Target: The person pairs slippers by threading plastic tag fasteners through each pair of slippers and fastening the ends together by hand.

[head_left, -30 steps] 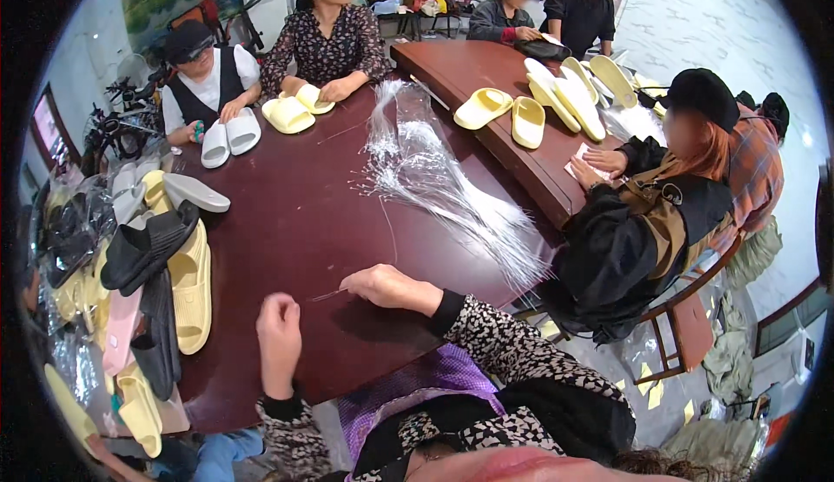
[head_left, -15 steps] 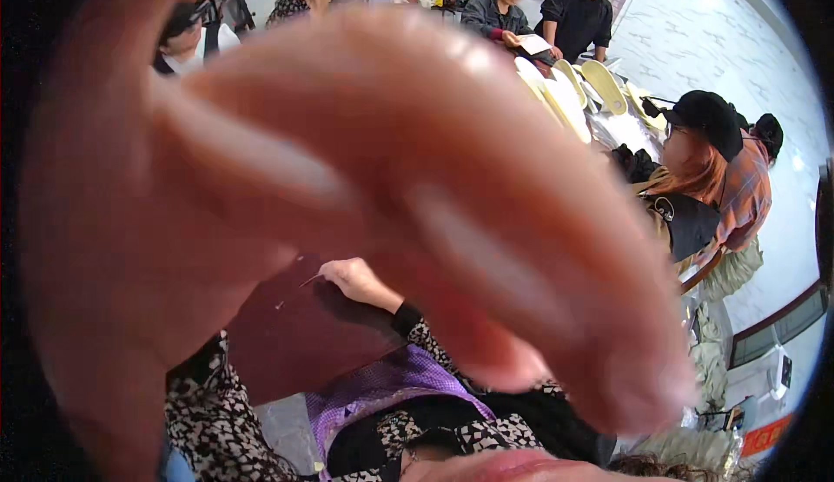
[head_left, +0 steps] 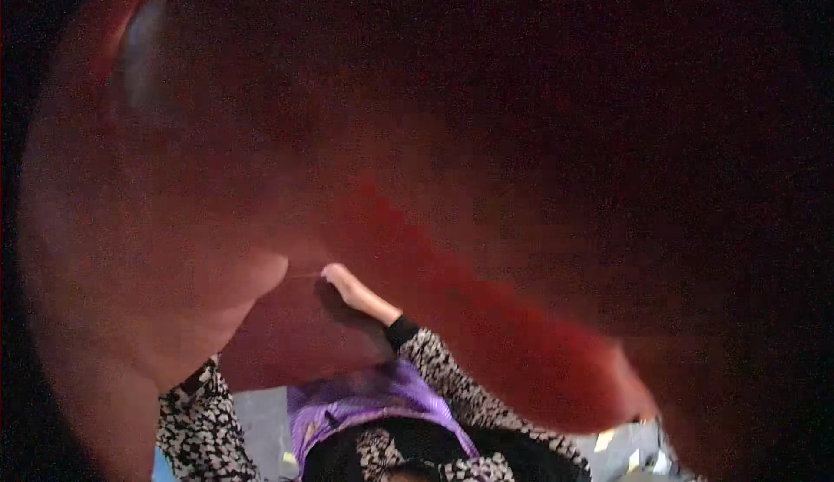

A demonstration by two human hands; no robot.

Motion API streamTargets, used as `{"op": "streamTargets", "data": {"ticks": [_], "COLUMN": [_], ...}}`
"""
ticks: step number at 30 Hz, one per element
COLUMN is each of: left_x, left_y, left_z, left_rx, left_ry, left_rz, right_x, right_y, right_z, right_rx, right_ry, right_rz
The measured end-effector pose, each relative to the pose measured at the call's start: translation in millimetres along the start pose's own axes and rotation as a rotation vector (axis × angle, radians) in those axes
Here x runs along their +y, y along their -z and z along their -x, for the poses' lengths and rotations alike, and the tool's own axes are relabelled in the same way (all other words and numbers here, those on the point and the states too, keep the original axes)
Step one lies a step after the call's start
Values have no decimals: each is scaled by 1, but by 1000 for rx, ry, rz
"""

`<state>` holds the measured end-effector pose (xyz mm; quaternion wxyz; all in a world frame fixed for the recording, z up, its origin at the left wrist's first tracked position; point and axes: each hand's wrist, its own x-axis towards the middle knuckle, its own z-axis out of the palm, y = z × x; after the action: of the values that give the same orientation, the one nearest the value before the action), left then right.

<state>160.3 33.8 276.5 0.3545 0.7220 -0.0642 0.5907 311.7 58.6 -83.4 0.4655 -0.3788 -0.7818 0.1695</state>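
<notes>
My left hand (head_left: 174,221) is pressed up against the camera. It shows as a huge reddish blur that covers nearly the whole picture, and its fingers cannot be made out. Through the gap below it, my right hand (head_left: 347,287) rests on the dark brown table (head_left: 278,343) with its fingers curled. A thin pale strand (head_left: 302,275) runs left from the fingertips. My right forearm wears a black-and-white patterned sleeve (head_left: 452,378).
A purple cloth (head_left: 373,404) lies over my lap below the table edge. A strip of pale floor (head_left: 261,412) shows beside it. Everything else on the table and around it is hidden by my left hand.
My left hand has risen from the table to the lens and now blocks almost the whole view, darker than half a second ago. My right hand has stayed on the table.
</notes>
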Motion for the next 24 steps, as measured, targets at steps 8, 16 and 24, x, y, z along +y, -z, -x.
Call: {"op": "streamTargets", "data": {"ticks": [8,16,24], "left_x": [-13,-20,-24], "left_y": [5,2,27], "left_z": [-7,-40,-52], "left_rx": [-76,-170,-201], "left_ry": [1,-70,-189], "left_rz": [34,88,179], "right_x": [-28,-189,-294], "right_y": [50,222,250], "right_z": [-36,-93,-119], "right_rx": [246,444,22], "right_ry": [1,34,587], "right_rz": [-203,-1430,-1197]}}
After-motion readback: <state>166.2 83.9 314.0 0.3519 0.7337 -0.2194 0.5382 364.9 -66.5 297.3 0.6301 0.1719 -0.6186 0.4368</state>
